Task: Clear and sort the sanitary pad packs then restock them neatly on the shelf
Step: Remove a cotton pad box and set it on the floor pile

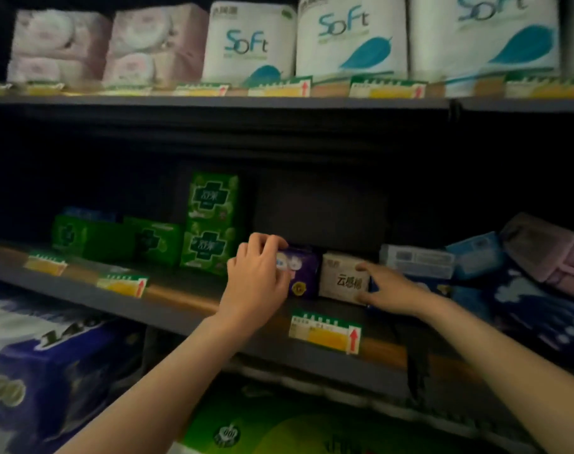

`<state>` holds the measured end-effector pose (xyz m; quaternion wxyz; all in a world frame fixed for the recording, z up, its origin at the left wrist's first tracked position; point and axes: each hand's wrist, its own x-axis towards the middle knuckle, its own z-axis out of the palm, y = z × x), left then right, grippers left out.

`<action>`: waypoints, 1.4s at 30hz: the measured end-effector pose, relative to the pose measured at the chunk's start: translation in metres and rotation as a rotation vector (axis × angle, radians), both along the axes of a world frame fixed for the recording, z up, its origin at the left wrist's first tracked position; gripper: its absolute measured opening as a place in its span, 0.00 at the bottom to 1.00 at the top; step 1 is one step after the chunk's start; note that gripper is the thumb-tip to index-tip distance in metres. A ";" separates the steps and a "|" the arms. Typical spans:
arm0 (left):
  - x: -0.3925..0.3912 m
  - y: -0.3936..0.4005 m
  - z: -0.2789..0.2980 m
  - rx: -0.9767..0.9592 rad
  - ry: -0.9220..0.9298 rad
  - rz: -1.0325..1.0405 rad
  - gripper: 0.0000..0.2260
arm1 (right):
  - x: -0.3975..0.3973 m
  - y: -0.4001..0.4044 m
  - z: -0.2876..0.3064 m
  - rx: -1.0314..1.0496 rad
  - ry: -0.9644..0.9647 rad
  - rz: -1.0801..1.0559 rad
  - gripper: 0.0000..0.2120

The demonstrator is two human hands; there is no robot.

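On the middle shelf (187,299) my left hand (257,276) grips the left end of a purple pad pack (303,273), fingers curled over its top. Next to it stands a white pad pack (343,278); my right hand (388,288) holds its right end, thumb on the front face. The two packs touch side by side. Left of them two green pad packs (212,224) are stacked upright, with flatter green packs (115,239) further left. To the right lie light blue packs (416,260), dark blue packs (534,309) and a pink pack (547,253) in a loose pile.
The top shelf carries white toilet-roll packs (351,37) and pink ones (108,47). Price tags (324,330) hang along the shelf edges. Below are a large blue tissue pack (49,371) and a green pack (262,427). Behind the purple and white packs the shelf is dark.
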<state>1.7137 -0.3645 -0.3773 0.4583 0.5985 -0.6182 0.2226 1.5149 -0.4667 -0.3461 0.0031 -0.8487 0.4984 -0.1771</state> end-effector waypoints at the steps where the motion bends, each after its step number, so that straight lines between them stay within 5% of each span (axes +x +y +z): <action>1: -0.004 -0.005 0.004 0.030 -0.015 0.008 0.16 | -0.002 -0.009 0.000 -0.054 0.061 -0.018 0.32; 5: -0.014 -0.022 0.018 0.160 -0.097 0.044 0.16 | -0.035 -0.043 0.012 -0.241 0.253 -0.239 0.40; 9: -0.031 -0.037 0.043 0.271 -0.090 0.075 0.17 | -0.067 -0.074 0.020 -0.232 0.183 -0.359 0.47; 14: -0.057 -0.054 0.054 0.304 -0.142 0.086 0.19 | -0.075 -0.080 0.020 -0.335 0.162 -0.261 0.43; 18: -0.071 -0.062 0.052 0.319 -0.160 0.094 0.20 | -0.088 -0.086 0.023 -0.179 -0.014 -0.144 0.52; 24: -0.085 -0.071 0.047 0.322 -0.176 0.079 0.20 | -0.095 -0.092 0.008 -0.209 0.258 -0.199 0.54; 32: -0.096 -0.077 0.043 0.302 -0.133 0.015 0.19 | -0.096 -0.067 0.007 -0.215 0.281 -0.083 0.48; 37: -0.097 -0.078 0.041 0.248 -0.154 0.010 0.18 | -0.095 -0.039 0.023 -0.646 0.049 -0.064 0.35; 38: -0.095 -0.078 0.042 0.252 -0.146 0.000 0.18 | -0.095 -0.043 0.027 -0.619 0.078 -0.104 0.38; 42: -0.088 -0.077 0.043 0.326 -0.104 -0.181 0.22 | -0.089 -0.065 0.026 0.029 0.131 -0.029 0.48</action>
